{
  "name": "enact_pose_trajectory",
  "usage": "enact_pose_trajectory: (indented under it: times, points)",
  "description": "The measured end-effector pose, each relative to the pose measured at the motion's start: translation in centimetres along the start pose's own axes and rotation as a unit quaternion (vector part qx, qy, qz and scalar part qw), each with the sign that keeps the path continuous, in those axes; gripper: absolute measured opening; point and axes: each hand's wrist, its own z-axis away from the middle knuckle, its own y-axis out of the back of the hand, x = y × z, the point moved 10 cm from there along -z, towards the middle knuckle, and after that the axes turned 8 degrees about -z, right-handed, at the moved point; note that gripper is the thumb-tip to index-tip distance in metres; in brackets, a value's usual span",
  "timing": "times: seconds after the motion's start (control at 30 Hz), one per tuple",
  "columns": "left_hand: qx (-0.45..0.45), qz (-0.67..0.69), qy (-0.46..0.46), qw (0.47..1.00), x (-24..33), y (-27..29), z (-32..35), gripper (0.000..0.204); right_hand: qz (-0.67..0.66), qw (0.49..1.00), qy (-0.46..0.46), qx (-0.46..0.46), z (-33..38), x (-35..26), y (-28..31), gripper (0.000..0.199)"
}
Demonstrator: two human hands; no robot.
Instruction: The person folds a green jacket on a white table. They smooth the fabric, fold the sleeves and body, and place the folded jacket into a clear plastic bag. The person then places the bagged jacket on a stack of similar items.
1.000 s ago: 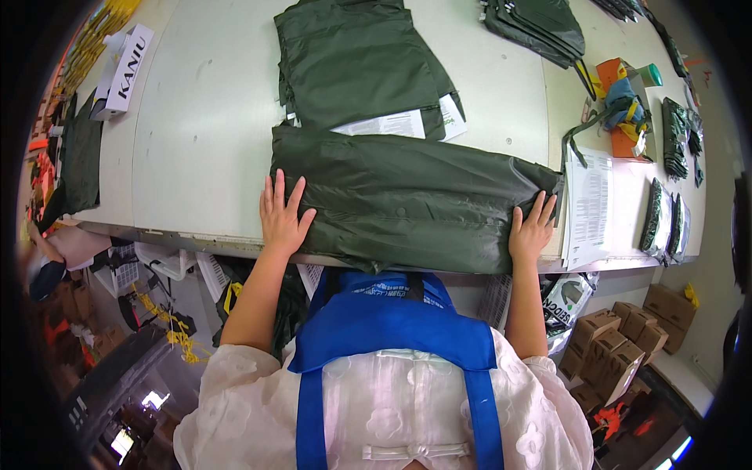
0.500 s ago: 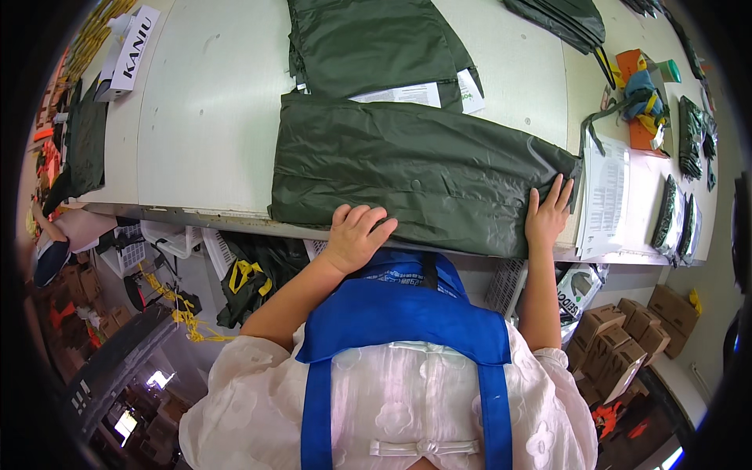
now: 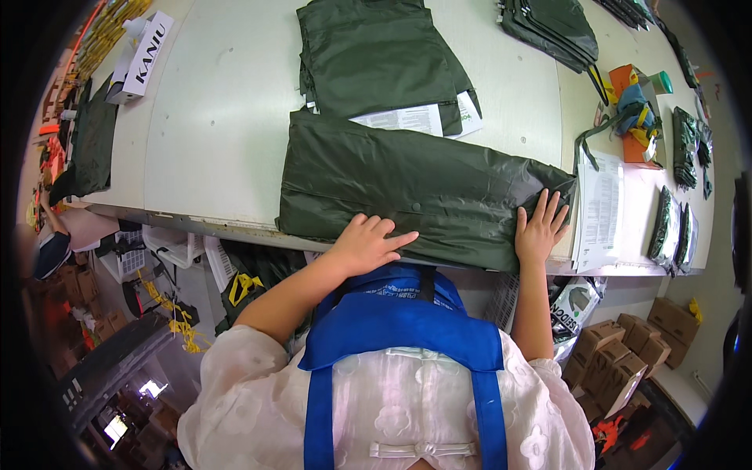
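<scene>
A dark green, shiny folded garment (image 3: 407, 184) lies crosswise along the near edge of the table, its kind hidden by the folds. My left hand (image 3: 371, 244) rests on its near edge, left of the middle, index finger stretched to the right and the other fingers bent on the fabric. Spread flat over the right end of the garment is my right hand (image 3: 540, 229), pressing on the cloth. Just beyond lies a pile of similar dark green garments (image 3: 380, 59), with a printed white sheet (image 3: 407, 120) poking out from under it.
Printed papers (image 3: 599, 207) sit right of the folded garment, below an orange box (image 3: 636, 149) of straps. Packed bags (image 3: 664, 227) lie at the far right. More dark folded pieces (image 3: 548, 31) and a white box (image 3: 149, 59) are farther back. Cartons (image 3: 615, 348) stand below right.
My left hand has slid slightly right along the garment's near edge, its index finger now stretched out. My right hand stays on the right end, its fingers spread. The whole view has shifted slightly.
</scene>
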Motion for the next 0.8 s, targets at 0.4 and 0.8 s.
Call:
enact_pose_trajectory:
  times: [0.4,0.8]
  points:
    - [0.061,0.07,0.034,0.995,-2.1,2.7,0.3,0.05,-0.791,0.601,-0.007,-0.111,2.9,-19.7,-0.7,0.06]
    - [0.042,0.633,0.434,0.64,-17.9,4.8,8.6,0.064,-0.749,0.657,-0.042,-0.076,3.7,-20.9,-2.6,0.055]
